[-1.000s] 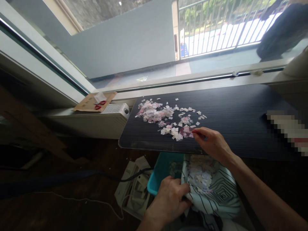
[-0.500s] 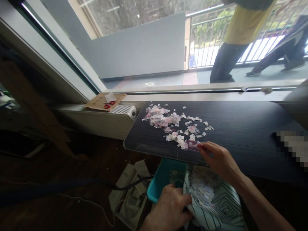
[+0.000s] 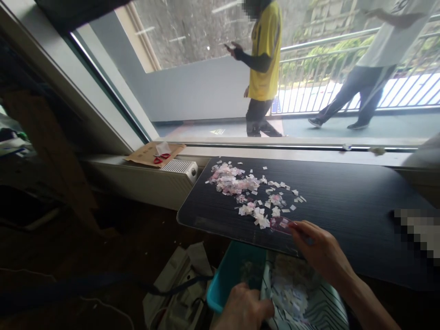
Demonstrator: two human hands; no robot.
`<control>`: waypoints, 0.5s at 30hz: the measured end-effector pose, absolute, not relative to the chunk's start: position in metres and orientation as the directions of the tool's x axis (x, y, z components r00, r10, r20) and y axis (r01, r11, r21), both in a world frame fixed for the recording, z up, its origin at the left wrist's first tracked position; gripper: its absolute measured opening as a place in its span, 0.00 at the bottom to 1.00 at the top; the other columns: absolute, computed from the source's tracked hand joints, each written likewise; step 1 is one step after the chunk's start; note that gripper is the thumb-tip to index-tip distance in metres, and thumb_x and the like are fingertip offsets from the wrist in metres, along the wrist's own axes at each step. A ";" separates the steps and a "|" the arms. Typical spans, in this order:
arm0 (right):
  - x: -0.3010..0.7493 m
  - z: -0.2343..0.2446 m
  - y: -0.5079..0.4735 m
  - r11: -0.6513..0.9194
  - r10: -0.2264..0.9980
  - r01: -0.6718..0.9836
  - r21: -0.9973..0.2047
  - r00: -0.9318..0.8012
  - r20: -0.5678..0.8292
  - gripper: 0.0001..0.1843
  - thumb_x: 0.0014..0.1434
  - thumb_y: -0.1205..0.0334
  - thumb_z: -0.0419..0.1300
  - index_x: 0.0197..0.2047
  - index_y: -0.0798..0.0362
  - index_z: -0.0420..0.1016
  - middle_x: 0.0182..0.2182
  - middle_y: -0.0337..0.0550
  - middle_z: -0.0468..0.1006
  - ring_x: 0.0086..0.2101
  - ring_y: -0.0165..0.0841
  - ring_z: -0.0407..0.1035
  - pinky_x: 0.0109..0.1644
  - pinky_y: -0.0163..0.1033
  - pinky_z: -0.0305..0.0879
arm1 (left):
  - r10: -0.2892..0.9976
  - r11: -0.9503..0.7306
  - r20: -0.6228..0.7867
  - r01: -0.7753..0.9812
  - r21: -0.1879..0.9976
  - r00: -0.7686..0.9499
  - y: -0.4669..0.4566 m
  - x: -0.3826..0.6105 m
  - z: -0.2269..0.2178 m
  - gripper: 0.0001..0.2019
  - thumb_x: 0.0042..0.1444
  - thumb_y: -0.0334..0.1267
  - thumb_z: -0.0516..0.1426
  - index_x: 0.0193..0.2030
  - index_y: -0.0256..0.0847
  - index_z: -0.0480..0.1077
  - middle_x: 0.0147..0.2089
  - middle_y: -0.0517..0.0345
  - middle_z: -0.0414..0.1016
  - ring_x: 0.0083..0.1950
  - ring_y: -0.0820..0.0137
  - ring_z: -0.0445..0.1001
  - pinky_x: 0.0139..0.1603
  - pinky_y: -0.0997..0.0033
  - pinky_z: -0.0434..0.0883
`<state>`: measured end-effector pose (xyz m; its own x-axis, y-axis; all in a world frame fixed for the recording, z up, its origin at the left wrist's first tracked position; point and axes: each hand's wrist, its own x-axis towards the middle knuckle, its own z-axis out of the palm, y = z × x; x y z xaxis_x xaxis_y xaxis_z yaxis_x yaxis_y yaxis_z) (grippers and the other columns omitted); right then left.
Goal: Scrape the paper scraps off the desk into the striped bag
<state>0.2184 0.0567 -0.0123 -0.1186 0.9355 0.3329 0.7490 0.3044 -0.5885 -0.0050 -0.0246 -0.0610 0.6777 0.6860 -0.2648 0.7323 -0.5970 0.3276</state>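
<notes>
Paper scraps (image 3: 233, 183) litter a dark table's (image 3: 343, 192) left side above a left hand (image 3: 245, 308), fingers clamped on a striped bag (image 3: 325, 305); rightward, near the table's front edge, the right hand (image 3: 318, 243) pinches a translucent pink piece (image 3: 279, 224).

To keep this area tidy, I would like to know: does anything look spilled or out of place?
Possibly: a few pale specks lie on the dark floor, left of the table, away from the scattered pieces on it; too small to identify.
</notes>
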 end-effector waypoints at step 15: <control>0.225 -0.015 0.068 0.232 0.940 0.780 -0.581 -0.026 0.341 0.13 0.60 0.56 0.51 0.39 0.51 0.76 0.36 0.42 0.79 0.34 0.34 0.73 0.38 0.38 0.66 | 0.700 -0.529 -0.299 0.753 0.393 0.648 -0.029 -0.003 -0.042 0.10 0.47 0.46 0.63 0.31 0.43 0.72 0.28 0.60 0.73 0.30 0.66 0.70 0.38 0.68 0.63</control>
